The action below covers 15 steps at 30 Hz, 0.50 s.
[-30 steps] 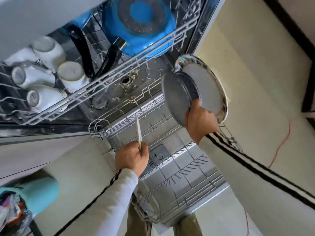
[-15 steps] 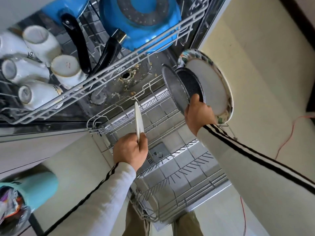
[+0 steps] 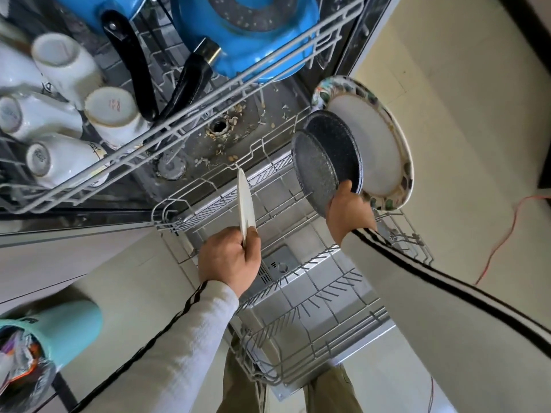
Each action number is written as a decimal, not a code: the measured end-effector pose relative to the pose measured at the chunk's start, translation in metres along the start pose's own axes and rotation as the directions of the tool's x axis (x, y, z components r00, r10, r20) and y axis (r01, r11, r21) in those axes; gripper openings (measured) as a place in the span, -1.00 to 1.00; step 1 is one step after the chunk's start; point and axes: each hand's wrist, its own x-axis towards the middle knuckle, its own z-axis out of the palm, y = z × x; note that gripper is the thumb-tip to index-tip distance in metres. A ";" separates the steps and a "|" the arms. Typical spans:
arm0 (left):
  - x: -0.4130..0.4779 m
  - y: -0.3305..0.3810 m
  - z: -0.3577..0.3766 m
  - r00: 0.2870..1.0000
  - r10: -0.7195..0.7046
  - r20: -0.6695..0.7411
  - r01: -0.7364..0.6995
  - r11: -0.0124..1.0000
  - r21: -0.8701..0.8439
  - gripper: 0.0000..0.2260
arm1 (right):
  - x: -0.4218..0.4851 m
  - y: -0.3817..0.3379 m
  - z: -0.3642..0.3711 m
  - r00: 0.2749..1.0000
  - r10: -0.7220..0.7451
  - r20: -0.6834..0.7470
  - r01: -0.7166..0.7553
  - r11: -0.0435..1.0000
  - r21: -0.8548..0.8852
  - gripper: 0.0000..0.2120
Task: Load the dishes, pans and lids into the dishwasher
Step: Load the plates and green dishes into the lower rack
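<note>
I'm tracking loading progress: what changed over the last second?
The left hand, gripping the white plate edge-on, carried it slightly farther toward the back of the lower rack; whether it is slotted is unclear. Nothing was picked up or released. The right hand holds the two dark plates and the patterned plate at the rack's right side as before; cups and blue pans unchanged.

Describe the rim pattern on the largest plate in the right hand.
The largest plate has a multicoloured leafy rim; head view.

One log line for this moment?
left hand: holds white plate edge-on over lower rack | right hand: holds stack of plates
</note>
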 end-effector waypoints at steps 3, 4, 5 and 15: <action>-0.002 0.000 0.002 1.000 0.000 0.003 0.000 1.000 -0.015 -0.61 | 0.026 -0.006 -0.016 0.990 0.142 0.023 -0.142 0.990 -0.027 -0.93; -0.003 0.000 0.003 1.000 0.003 0.002 -0.003 1.000 -0.022 -0.61 | 0.029 -0.008 -0.022 0.983 0.181 0.037 -0.180 0.983 -0.027 -0.99; -0.004 0.000 0.003 1.000 0.004 0.001 -0.004 1.000 -0.027 -0.62 | 0.031 -0.007 -0.025 0.980 0.194 0.042 -0.193 0.981 -0.024 -0.96; -0.014 0.022 0.008 0.997 -0.076 0.005 0.076 0.988 -0.134 -0.63 | -0.056 -0.001 -0.017 0.964 -0.261 0.059 0.240 0.940 0.242 -0.57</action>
